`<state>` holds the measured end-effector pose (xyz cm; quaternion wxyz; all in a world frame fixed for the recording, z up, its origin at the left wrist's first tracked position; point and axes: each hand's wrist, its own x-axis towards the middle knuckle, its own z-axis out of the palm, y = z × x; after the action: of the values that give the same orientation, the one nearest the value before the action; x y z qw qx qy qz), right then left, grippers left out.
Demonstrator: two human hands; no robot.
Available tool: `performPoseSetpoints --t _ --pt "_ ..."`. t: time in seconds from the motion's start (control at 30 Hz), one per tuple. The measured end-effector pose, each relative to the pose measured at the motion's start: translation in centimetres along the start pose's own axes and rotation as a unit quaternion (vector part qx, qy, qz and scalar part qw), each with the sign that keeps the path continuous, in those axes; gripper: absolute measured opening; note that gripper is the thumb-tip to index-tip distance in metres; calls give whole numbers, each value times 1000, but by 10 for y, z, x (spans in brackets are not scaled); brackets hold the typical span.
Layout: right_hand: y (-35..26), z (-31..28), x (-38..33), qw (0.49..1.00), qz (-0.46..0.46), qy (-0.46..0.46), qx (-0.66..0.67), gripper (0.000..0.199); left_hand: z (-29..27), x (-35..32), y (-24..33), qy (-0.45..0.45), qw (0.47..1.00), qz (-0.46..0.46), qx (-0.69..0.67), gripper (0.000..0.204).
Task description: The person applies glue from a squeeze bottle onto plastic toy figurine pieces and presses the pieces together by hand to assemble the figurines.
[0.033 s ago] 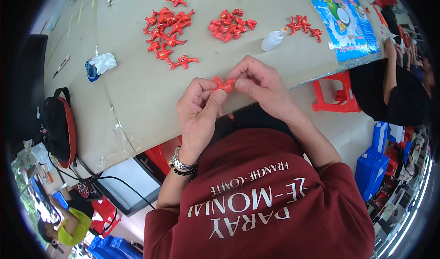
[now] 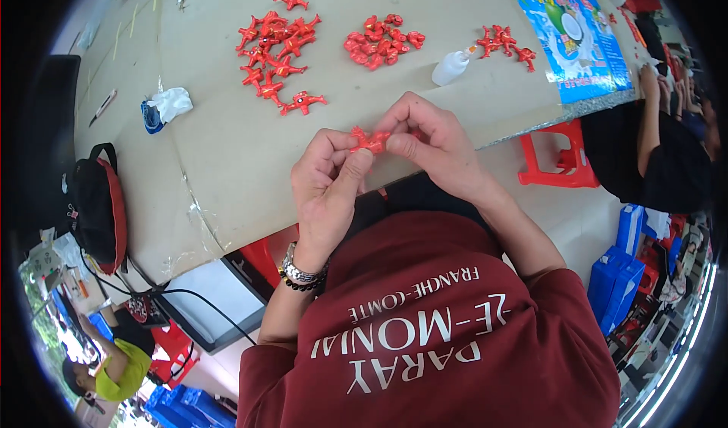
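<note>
The person wears a dark red sweatshirt (image 2: 447, 337) with pale lettering, sleeves pushed up. Behind the left hand (image 2: 327, 181), a metal watch (image 2: 297, 270) and dark bead bracelet (image 2: 302, 283) circle the wrist.

The fingers (image 2: 394, 136) of both hands are covering most of the small red figure (image 2: 369, 139), so its shape is staying unclear. The worktop (image 2: 227, 155) is running off the upper edge.

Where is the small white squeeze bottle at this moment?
In the head view, the white squeeze bottle lies on the cardboard-covered table, far side right of centre, between the middle heap of red figures and the small right-hand cluster.
</note>
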<state>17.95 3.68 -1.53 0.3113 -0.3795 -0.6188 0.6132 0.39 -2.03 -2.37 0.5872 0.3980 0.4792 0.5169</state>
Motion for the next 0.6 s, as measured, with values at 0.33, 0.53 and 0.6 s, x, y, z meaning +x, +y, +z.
performPoseSetpoints --t 0.33,0.53,0.6 --pt "9 -6 0 1000 -13 12 20 12 15 -1 -4 19 997 20 78 13" --pt "13 -7 -3 999 -23 20 14 14 20 -1 -4 31 994 60 84 8" --pt "14 -7 -3 998 -51 30 23 14 22 0 -2 27 992 69 97 7"
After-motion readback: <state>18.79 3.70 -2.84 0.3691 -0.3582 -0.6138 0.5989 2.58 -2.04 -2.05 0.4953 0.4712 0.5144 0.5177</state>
